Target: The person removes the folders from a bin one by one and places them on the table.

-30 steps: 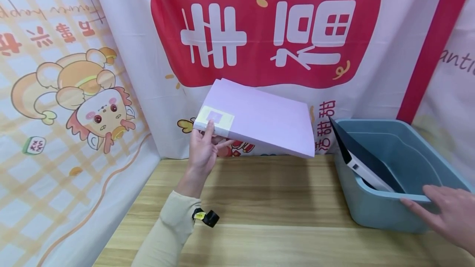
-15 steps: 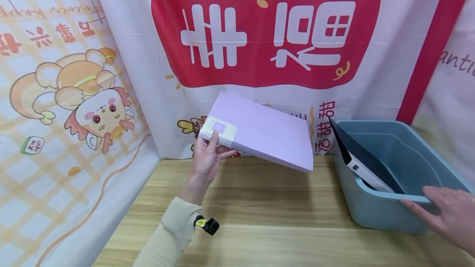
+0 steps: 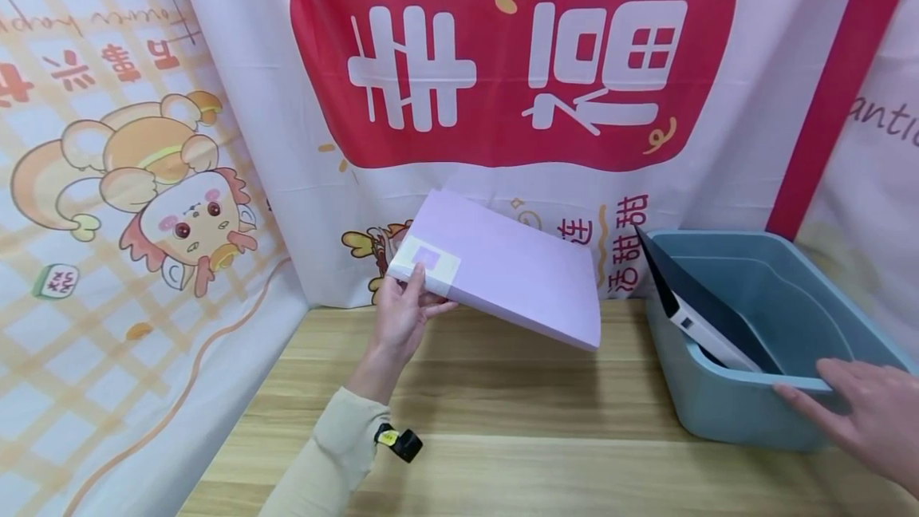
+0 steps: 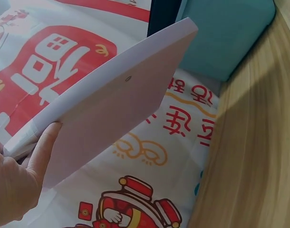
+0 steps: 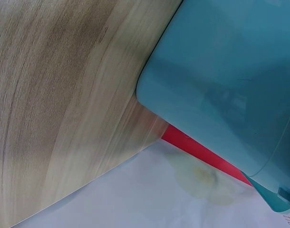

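My left hand (image 3: 402, 317) pinches a light purple folder (image 3: 517, 270) at the labelled end of its spine, thumb on the upper face and fingers below. The folder is tilted above the table, its far end toward the right. In the left wrist view, the index finger (image 4: 46, 145) stretches along the underside of the folder (image 4: 111, 107). At the right, my right hand (image 3: 861, 413) grips the near rim of a blue plastic bin (image 3: 732, 413). A black folder with a white spine (image 3: 711, 333) leans inside the bin, one corner sticking up past the rim.
The wood-grain table (image 3: 502, 469) runs beneath both hands. A white cloth with a red printed panel (image 3: 502, 142) hangs behind it, and a checked cartoon cloth (image 3: 143, 262) covers the left side. The bin stands close to the back cloth.
My left hand has lowered the purple folder toward the table, with a slight shift of its held end to the right. My right hand, the bin and the black folder stay in place.
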`<state>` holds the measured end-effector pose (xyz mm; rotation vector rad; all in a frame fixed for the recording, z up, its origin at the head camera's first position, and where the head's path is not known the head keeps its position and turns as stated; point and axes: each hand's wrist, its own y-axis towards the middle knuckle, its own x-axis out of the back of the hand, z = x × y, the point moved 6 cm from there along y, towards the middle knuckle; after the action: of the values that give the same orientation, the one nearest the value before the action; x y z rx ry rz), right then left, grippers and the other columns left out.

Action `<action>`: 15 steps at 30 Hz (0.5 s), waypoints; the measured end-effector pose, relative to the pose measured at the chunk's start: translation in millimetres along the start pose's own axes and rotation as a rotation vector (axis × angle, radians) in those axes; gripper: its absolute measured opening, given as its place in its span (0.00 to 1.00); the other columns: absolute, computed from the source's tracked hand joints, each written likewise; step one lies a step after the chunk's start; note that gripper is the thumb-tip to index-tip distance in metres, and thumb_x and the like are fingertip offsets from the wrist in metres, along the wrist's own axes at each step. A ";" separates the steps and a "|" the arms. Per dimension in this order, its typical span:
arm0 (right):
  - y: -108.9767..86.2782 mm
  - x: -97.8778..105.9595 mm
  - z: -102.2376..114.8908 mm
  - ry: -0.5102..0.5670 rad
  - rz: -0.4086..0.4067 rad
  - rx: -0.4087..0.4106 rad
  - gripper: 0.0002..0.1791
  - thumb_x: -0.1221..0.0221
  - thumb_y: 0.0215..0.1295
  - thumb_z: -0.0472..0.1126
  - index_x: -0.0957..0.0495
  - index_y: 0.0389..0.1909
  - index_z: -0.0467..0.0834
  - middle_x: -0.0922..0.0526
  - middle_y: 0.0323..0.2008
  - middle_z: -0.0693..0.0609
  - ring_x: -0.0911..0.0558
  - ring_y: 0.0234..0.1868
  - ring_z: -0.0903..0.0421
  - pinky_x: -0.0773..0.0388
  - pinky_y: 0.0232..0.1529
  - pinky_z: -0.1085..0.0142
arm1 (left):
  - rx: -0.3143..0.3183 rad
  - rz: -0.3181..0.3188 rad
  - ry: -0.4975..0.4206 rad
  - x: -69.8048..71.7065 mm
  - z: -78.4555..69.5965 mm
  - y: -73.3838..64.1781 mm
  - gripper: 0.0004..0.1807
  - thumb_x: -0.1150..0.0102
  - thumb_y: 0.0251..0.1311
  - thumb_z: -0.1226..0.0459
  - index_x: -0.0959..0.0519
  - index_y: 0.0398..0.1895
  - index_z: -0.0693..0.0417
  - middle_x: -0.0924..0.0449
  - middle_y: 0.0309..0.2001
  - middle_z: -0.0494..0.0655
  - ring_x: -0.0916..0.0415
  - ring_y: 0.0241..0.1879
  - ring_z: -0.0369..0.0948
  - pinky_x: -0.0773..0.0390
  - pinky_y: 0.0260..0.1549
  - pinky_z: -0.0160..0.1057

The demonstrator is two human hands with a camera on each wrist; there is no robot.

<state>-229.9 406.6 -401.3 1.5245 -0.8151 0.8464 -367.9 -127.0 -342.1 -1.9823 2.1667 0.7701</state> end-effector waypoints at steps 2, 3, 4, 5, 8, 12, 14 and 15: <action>1.0 0.6 -0.3 -0.002 0.010 -0.004 0.32 0.41 0.65 0.69 0.36 0.20 0.47 0.38 0.16 0.54 0.35 0.19 0.55 0.36 0.24 0.61 | 0.004 0.001 0.011 2.1 1.6 0.1 0.24 0.57 0.81 0.63 0.39 0.76 0.51 0.25 0.60 0.71 0.16 0.51 0.58 0.14 0.45 0.56; 1.5 0.9 -0.5 -0.001 0.018 -0.006 0.32 0.41 0.65 0.69 0.35 0.20 0.47 0.38 0.16 0.54 0.35 0.19 0.55 0.35 0.24 0.60 | 0.007 -0.001 0.016 3.3 2.5 -0.1 0.24 0.57 0.81 0.63 0.39 0.76 0.51 0.24 0.60 0.71 0.16 0.51 0.58 0.14 0.45 0.55; 1.9 1.0 -0.8 -0.002 0.028 -0.010 0.32 0.42 0.66 0.69 0.35 0.20 0.47 0.38 0.16 0.54 0.35 0.19 0.55 0.35 0.24 0.60 | 0.011 -0.004 0.023 4.6 3.3 -0.3 0.24 0.57 0.81 0.63 0.39 0.76 0.51 0.24 0.60 0.71 0.16 0.51 0.57 0.14 0.45 0.55; 2.1 1.2 -0.9 -0.001 0.035 -0.012 0.32 0.42 0.66 0.69 0.35 0.20 0.47 0.38 0.16 0.54 0.35 0.19 0.55 0.34 0.24 0.60 | 0.014 -0.006 0.028 5.6 4.2 -0.4 0.23 0.58 0.81 0.63 0.39 0.75 0.52 0.24 0.59 0.71 0.16 0.51 0.57 0.14 0.44 0.55; 2.2 1.8 -0.7 0.008 0.045 -0.013 0.31 0.43 0.67 0.69 0.35 0.19 0.48 0.39 0.16 0.55 0.35 0.19 0.55 0.35 0.24 0.61 | 0.023 -0.015 0.039 8.3 6.4 -1.0 0.22 0.58 0.81 0.63 0.38 0.74 0.55 0.23 0.59 0.71 0.16 0.51 0.58 0.14 0.44 0.54; 1.4 2.2 0.0 0.017 0.037 -0.008 0.31 0.42 0.67 0.69 0.36 0.19 0.49 0.39 0.16 0.55 0.35 0.19 0.56 0.35 0.24 0.61 | 0.028 -0.027 0.059 11.3 9.1 -1.4 0.22 0.58 0.81 0.63 0.38 0.72 0.61 0.23 0.57 0.74 0.14 0.49 0.57 0.14 0.42 0.54; 1.3 2.1 -0.2 0.016 0.037 -0.008 0.31 0.42 0.67 0.69 0.36 0.19 0.48 0.39 0.16 0.55 0.35 0.19 0.56 0.35 0.24 0.61 | 0.037 -0.034 0.065 13.1 11.2 -1.4 0.22 0.57 0.81 0.63 0.38 0.72 0.62 0.23 0.57 0.74 0.14 0.47 0.56 0.13 0.41 0.53; 1.4 2.0 -0.4 0.013 0.038 -0.009 0.31 0.42 0.67 0.69 0.35 0.19 0.48 0.39 0.16 0.55 0.35 0.19 0.55 0.35 0.24 0.61 | 0.042 -0.039 0.069 14.2 12.3 -1.3 0.22 0.57 0.81 0.63 0.38 0.72 0.62 0.23 0.57 0.74 0.13 0.47 0.55 0.13 0.41 0.53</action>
<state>-230.1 406.7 -398.9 1.4987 -0.8400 0.8789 -371.8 -134.5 -358.9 -2.0527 2.1558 0.6547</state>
